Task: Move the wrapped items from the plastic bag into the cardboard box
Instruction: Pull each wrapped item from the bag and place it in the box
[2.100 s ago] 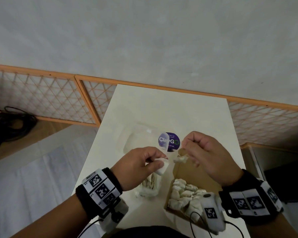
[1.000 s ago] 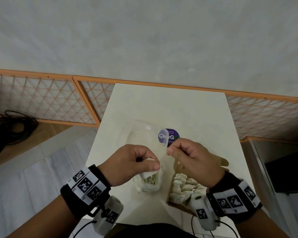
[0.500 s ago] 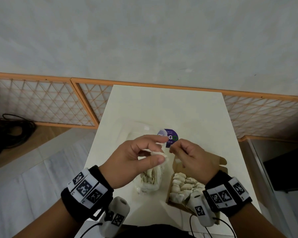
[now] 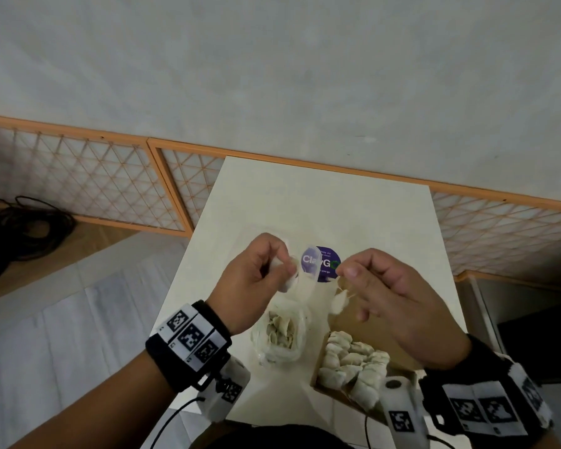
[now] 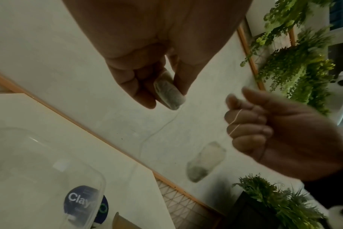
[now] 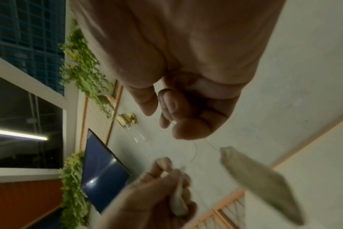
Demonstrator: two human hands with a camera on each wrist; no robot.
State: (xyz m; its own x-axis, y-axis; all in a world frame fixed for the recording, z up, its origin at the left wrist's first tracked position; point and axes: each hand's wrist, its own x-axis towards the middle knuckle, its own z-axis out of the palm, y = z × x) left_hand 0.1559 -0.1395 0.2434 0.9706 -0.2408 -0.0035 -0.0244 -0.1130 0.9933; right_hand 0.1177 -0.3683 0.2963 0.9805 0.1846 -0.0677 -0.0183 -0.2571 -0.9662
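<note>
My left hand [image 4: 272, 270] is raised above the clear plastic bag [image 4: 282, 335] and pinches one pale wrapped item [image 4: 287, 285], seen flat between thumb and fingers in the left wrist view [image 5: 169, 93]. My right hand [image 4: 370, 280] pinches a thin string [image 5: 234, 122]; a second wrapped item [image 4: 339, 303] dangles from it over the far end of the cardboard box [image 4: 353, 319]. That item swings blurred in the right wrist view [image 6: 260, 182]. A loose string runs between the two items. The bag and the box both hold several wrapped items.
The small white table [image 4: 321, 205] stands against an orange lattice fence. A clear plastic container with a purple round sticker [image 4: 319, 264] lies behind my hands. The box overhangs the table's near right corner. Black cables [image 4: 23, 228] lie on the floor at left.
Both hands have lifted away from the bag's mouth and pulled apart. The right hand moved right, and a wrapped item now hangs from its string.
</note>
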